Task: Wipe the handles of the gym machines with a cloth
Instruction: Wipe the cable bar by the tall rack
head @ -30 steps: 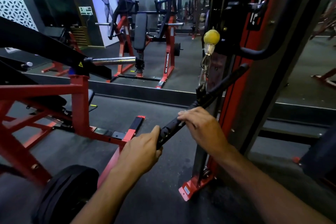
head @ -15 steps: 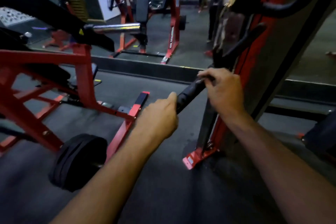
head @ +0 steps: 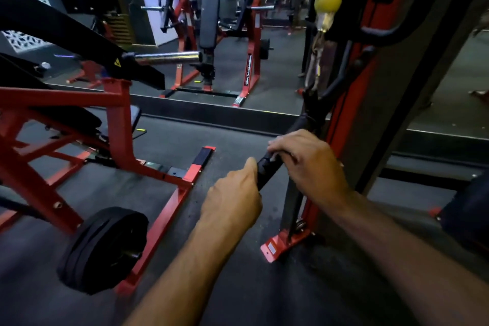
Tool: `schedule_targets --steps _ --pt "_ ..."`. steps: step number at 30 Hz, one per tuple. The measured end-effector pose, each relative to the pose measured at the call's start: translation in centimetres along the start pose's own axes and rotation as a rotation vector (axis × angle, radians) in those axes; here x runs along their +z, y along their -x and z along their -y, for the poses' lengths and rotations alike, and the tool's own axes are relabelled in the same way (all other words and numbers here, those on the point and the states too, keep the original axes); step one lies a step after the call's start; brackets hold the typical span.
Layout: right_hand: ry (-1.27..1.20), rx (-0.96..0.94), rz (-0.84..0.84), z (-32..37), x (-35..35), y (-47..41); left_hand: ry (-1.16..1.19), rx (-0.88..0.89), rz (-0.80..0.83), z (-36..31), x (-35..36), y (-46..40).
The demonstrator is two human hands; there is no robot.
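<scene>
Black handle (head: 267, 168) gripped between both hands (left (head: 232, 201), right (head: 307, 160))

So the handle (head: 267, 168) you're on is a black bar with a textured, rubbery-looking surface, running diagonally from down near you up and away to the right, toward the red upright of the machine. Your left hand (head: 232, 200) grips its near end, and your right hand (head: 307, 160) is curled over it just above, so only a short stretch shows between them. Further up it kinks and goes dark. Can't make out any cloth on it.
</scene>
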State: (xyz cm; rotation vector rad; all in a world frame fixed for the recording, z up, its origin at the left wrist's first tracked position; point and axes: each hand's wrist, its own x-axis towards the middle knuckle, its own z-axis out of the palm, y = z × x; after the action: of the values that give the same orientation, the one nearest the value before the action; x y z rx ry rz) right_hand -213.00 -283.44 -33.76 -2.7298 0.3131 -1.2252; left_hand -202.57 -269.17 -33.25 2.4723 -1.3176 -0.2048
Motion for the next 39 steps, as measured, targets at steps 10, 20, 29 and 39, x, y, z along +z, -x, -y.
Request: schedule_targets --steps 10,20,29,39 --pt "-0.059 0.140 -0.033 1.4 -0.5 1.4 -0.006 -0.025 0.020 0.3 -1.3 0.9" --pt "-0.051 0.107 0.002 1.7 1.5 -0.7 0.004 -0.006 0.100 2.7 -2.7 -0.8" --pt "-0.066 0.218 -0.084 -0.6 2.2 -2.5 0.000 -0.025 0.106 3.2 -2.3 -2.0" --pt "-0.038 0.133 0.007 -3.4 1.1 -3.4 0.029 -0.089 0.050 1.9 -0.1 -2.0"
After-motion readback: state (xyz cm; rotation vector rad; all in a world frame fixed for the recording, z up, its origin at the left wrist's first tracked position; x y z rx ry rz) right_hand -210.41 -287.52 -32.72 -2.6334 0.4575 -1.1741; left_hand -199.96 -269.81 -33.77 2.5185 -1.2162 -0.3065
